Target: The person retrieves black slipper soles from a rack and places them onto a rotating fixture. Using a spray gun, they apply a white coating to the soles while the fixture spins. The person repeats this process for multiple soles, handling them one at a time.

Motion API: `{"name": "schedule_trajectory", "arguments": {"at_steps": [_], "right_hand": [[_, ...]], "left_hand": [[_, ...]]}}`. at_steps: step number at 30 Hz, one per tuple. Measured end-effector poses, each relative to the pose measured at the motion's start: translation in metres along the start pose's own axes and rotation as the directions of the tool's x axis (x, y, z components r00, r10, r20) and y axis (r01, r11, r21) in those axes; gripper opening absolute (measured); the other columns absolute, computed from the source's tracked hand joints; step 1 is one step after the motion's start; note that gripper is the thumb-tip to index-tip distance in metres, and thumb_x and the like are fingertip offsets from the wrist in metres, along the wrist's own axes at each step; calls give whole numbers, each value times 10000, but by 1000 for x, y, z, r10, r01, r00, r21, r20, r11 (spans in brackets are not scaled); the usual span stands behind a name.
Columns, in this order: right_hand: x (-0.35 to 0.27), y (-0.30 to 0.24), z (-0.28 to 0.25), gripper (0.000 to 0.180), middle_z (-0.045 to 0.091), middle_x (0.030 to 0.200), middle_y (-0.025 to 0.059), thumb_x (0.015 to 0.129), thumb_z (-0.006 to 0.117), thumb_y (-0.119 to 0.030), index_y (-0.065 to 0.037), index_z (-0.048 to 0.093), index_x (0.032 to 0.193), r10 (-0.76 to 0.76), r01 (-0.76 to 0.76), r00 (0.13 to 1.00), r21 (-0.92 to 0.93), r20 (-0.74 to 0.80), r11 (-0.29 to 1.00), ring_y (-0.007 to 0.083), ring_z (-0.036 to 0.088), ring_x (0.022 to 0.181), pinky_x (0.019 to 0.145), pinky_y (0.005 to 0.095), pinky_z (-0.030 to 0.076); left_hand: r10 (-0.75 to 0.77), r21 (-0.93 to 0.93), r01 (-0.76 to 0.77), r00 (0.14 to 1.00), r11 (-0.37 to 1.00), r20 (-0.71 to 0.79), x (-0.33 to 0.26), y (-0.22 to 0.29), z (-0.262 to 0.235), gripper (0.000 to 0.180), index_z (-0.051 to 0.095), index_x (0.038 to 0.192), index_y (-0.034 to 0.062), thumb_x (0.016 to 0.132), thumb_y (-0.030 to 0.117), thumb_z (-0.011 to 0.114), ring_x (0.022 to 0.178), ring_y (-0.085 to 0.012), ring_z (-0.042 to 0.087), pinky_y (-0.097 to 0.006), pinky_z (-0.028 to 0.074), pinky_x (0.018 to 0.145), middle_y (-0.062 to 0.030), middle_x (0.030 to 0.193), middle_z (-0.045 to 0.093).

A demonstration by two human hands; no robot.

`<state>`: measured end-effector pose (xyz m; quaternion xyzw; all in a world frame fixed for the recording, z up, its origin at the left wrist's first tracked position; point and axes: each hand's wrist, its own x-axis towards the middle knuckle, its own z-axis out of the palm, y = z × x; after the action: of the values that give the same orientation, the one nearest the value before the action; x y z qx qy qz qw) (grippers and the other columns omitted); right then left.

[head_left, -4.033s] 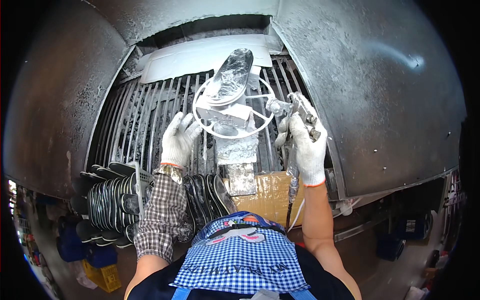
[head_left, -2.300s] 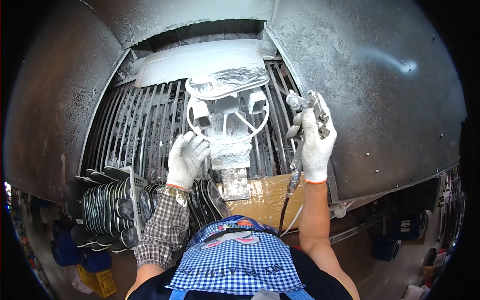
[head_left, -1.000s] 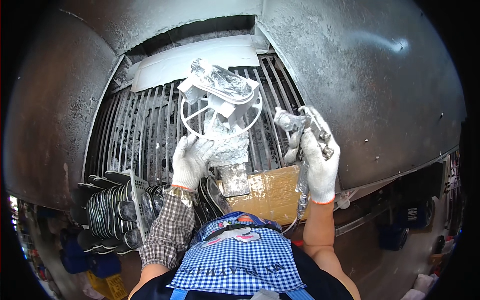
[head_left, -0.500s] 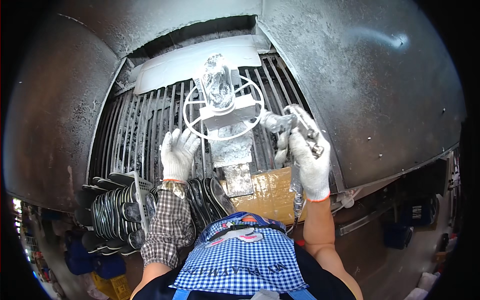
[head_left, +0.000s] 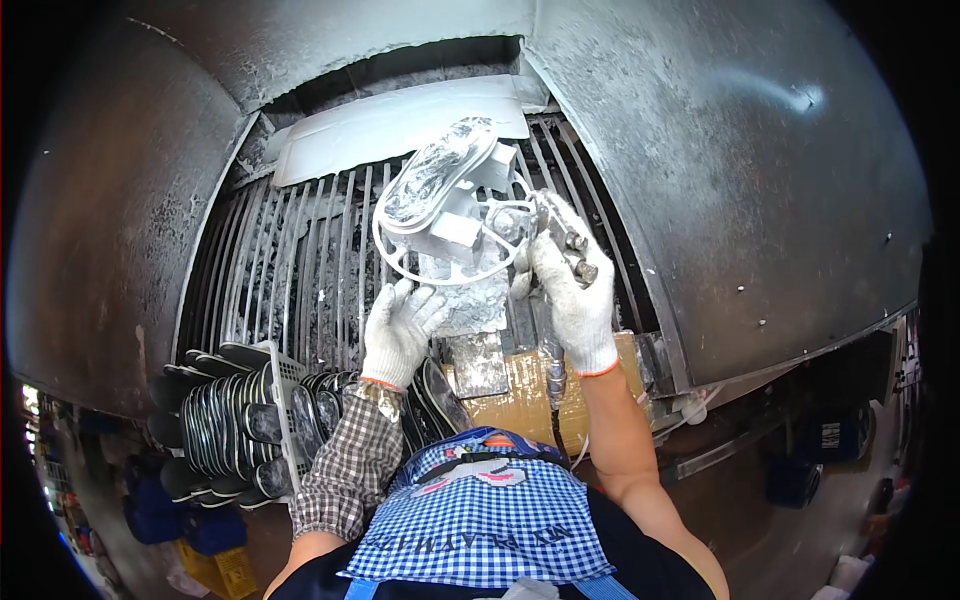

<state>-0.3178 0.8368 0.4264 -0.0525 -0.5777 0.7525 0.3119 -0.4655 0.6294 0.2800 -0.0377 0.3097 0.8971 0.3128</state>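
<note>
Head view, looking down into a paint-crusted metal spray booth. The left hand [head_left: 400, 330], in a white glove, has its fingers spread loosely apart and touches the lower rim of a round wire turntable [head_left: 450, 235]. On that turntable lies a shoe sole [head_left: 430, 180], tilted and coated silver-grey. The right hand [head_left: 572, 290], also gloved, is wrapped tightly around a spray gun [head_left: 560, 235] (its nozzle just beside the turntable's right edge), forearm raised from the lower edge. Dark soles stand packed in a white wire rack [head_left: 275, 400] at lower left.
</note>
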Motion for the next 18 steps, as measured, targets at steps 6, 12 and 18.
{"name": "schedule_trajectory", "arguments": {"at_steps": [6,12,18], "right_hand": [[11,8,-9,524,708,1118,67,1061,655,-78,51,498,1544,-71,69,992,-16,-107,997,65,633,747,650,228,542],[-3,-6,-5,556,706,1217,95,1056,658,-80,53,472,1563,-149,110,965,-183,-218,977,62,638,800,690,212,536],[-16,-12,13,569,694,1242,106,1054,647,-53,51,456,1580,-70,64,996,-109,-47,992,65,633,829,723,220,544]], "left_hand": [[-16,22,15,999,1000,34,-6,0,5,563,562,1376,2,1058,463,622,1277,-453,606,-556,516,1097,-270,1426,576],[-11,74,3,995,997,103,-11,5,17,723,466,1547,-14,1065,513,582,1296,-409,609,-521,521,1105,-253,1475,566],[23,68,-33,989,997,147,-4,13,13,724,477,1554,-1,1061,518,584,1269,-389,623,-501,535,1081,-246,1447,593]]}}
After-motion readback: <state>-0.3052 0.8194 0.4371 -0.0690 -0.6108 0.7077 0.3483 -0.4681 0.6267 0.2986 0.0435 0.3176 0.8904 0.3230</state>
